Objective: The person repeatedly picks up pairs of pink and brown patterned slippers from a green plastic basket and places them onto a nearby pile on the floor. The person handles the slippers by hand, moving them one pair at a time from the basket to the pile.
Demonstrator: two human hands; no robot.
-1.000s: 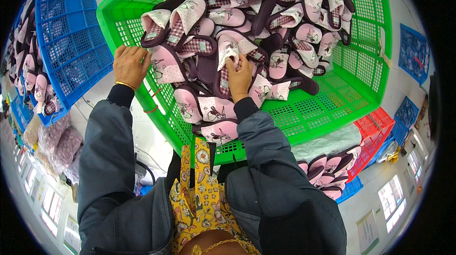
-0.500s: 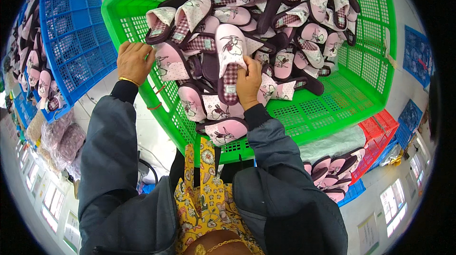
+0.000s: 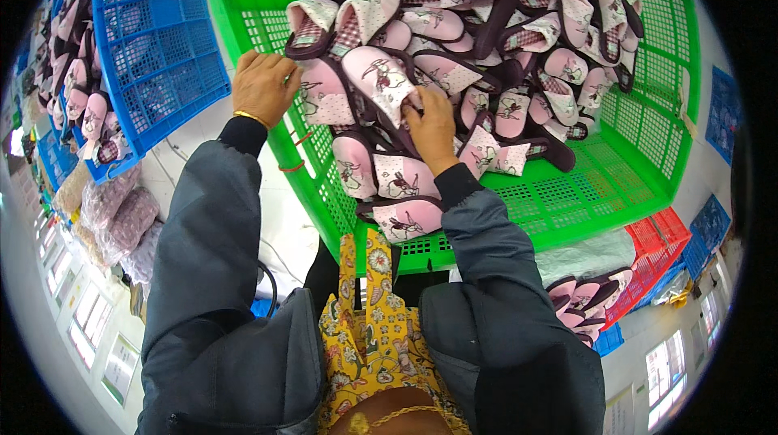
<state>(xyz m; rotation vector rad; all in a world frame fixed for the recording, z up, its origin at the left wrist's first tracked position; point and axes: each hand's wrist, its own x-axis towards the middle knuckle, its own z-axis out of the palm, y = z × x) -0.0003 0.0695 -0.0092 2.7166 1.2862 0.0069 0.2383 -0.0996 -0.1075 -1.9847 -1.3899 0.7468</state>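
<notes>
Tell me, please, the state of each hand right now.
Left hand: curled at the rim of the green basket; whether it grips cannot be told.
Right hand: closed on a pink slipper.

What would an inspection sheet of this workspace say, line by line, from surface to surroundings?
Surface: green mesh basket, its floor showing at lower right
Job's things: dark-soled pink slippers, heaped in various directions
Clutter: bagged bundles at left, outside the basket
Grippers: left hand at the basket's left rim; right hand holding one slipper
Cables: dark cable-like loop below the basket; exact kind unclear
Surroundings: blue crate left, red crate lower right
</notes>
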